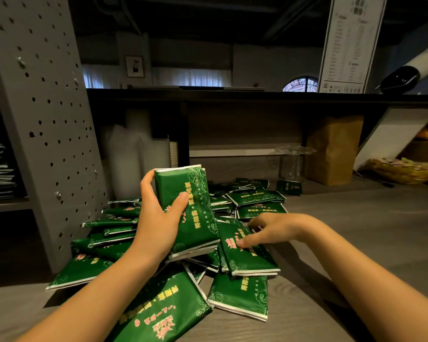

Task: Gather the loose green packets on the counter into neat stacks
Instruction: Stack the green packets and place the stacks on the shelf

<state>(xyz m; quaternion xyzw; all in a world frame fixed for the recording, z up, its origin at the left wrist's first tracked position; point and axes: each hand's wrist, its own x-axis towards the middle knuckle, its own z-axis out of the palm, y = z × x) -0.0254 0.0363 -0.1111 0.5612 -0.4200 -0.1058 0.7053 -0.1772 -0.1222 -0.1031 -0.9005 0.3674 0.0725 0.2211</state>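
- Gripping a stack of packets (190, 213), the left hand (158, 218) lays its thumb across the printed face and wraps its fingers behind. The stack is held tilted, with its lower end just over the pile (104, 233).
- At four o'clock from that stack, the right hand (269, 230) pinches a loose packet (247, 257), thumb on the face and fingers curled at the far edge. This packet lies on top of others.
- Green packets sprawl over the counter (356, 218) from seven o'clock round to one o'clock of the held stack, overlapping at all angles.
- The wrappers look slick, so a slack one-handed squeeze could probably let the inner packets slide out of the lower end.
- Lifting the loose packet may drag or flip its neighbours, since it overlaps them.
- A packet added askew would likely leave the stack ragged.
- A pegboard panel (42, 119) crowds the pile at nine o'clock.
- A brown paper bag (331, 149) and a clear glass stand (292, 161) sit at two o'clock, near the farthest packets, and a reach there could knock the glass.
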